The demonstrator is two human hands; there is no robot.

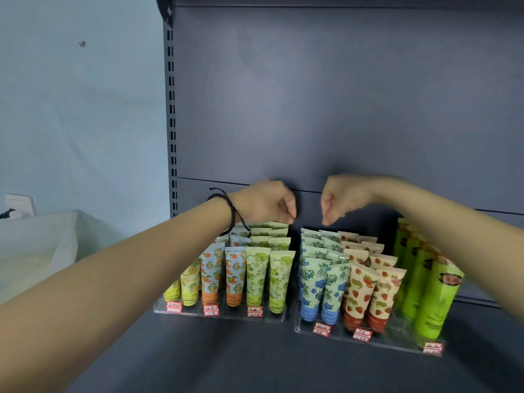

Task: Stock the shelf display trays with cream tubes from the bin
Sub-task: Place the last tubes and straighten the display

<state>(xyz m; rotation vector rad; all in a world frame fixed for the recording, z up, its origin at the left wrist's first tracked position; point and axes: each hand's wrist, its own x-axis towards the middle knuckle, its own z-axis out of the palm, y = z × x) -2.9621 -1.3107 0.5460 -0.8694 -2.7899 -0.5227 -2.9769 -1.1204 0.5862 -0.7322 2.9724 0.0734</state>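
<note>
2 clear trays sit side by side on the dark shelf (198, 364): the left tray (226, 316) holds yellow, orange and green-print cream tubes (256, 276), the right tray (397, 340) blue, strawberry and plain green ones. Behind, the left hand (263, 202) has its curled fingertips at the rearmost tube (279, 224); whether they grip it I cannot tell. The right hand (340, 199) hovers curled, holding nothing. A pale bin (42, 239) stands left.
</note>
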